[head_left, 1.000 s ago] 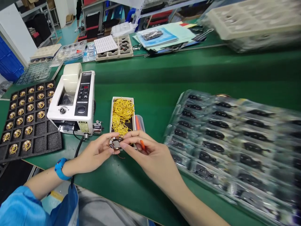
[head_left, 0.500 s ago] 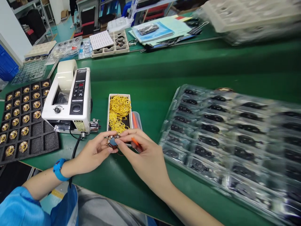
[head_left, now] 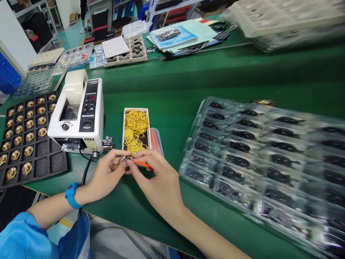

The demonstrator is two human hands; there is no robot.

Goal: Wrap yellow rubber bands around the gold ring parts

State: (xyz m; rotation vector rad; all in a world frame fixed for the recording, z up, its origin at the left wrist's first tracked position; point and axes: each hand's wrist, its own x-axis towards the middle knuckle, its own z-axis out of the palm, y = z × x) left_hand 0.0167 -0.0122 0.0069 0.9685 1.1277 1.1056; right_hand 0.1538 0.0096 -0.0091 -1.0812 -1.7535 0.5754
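Both hands meet just in front of a white box [head_left: 123, 129] full of yellow ring-shaped pieces [head_left: 136, 124]. My left hand [head_left: 106, 172], with a blue band on its wrist, pinches a small round circuit board assembly [head_left: 125, 158] by its edge. My right hand [head_left: 155, 176] is closed around a slim orange stick-like tool [head_left: 142, 164], its tip pointing at the assembly. The right thumb and fingertips also touch the assembly. Fingers cover much of the assembly, and its blue-grey face barely shows.
A white tape dispenser [head_left: 93, 108] stands left of the box. Further left lies a black foam tray [head_left: 48, 162] with gold round parts. A clear plastic tray [head_left: 185, 169] of black parts fills the right side. Papers [head_left: 207, 34] and moulded trays [head_left: 291, 21] line the back.
The assembly has tilted, so its blue-grey face is less visible. The orange tool has swung across to it in my right hand. Both hands have shifted slightly left.
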